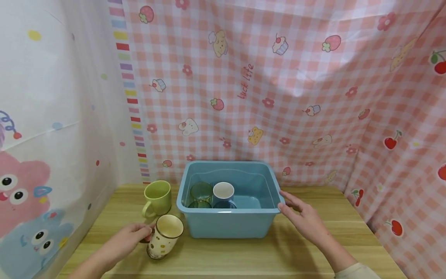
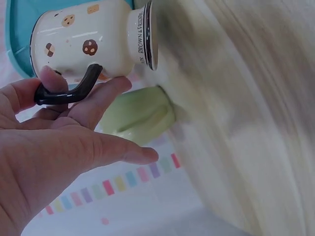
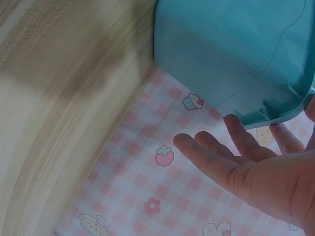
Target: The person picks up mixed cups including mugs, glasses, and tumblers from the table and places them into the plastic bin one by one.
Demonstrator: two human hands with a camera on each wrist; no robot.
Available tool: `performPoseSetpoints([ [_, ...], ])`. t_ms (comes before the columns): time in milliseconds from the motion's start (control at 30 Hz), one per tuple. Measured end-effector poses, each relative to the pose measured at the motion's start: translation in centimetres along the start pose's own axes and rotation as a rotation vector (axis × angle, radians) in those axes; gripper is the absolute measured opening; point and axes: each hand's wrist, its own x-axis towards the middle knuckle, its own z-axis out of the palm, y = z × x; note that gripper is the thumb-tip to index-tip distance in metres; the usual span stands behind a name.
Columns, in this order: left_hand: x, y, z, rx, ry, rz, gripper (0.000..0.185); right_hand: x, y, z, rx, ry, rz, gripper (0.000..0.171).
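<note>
My left hand (image 1: 127, 242) holds a cream mug (image 1: 166, 236) by its dark handle (image 2: 74, 93), fingers hooked through the loop. The mug is tilted, patterned with cookies and dark-rimmed; whether its base touches the table I cannot tell. Just behind it a green mug (image 1: 158, 197) stands upright. My right hand (image 1: 306, 219) touches the right rim of a blue plastic basin (image 1: 230, 224), its fingers mostly straight. Inside the basin's left half are a white cup (image 1: 223, 190), a green glass (image 1: 201, 191), and two dark glasses partly hidden by the front wall.
The wooden table (image 1: 223, 263) carries everything. A pink checked cloth (image 1: 244, 77) hangs close behind the basin and along the right. On the left hangs a white cloth (image 1: 80, 97) with cartoon figures.
</note>
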Motion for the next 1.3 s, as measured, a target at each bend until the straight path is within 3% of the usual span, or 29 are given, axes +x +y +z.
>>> performPoseSetpoints([
  [233,-1.4,1.9,-2.7,0.03,-0.036,-0.044,0.042,0.0,0.1,-0.1,0.002,-0.009,0.002,0.062],
  [333,-1.9,3.1,-4.4,0.016,-0.074,-0.022,0.043,0.0,0.1,-0.1,0.004,-0.013,0.006,0.062],
  [567,-2.8,6.0,-8.0,-0.016,-0.017,0.029,0.046,0.1,0.0,-0.1,0.005,-0.012,0.004,0.06],
  [733,-2.5,7.9,-9.5,-0.03,0.011,0.074,0.053,0.1,0.0,-0.2,0.012,-0.015,0.01,0.06],
  [1000,-1.0,12.6,-8.5,0.007,0.047,0.166,0.053,0.1,0.2,-0.1,0.025,-0.013,0.013,0.06],
  [1300,1.7,18.0,-5.6,-0.008,0.049,0.152,0.044,0.2,0.3,-0.2,0.026,-0.007,0.008,0.061],
])
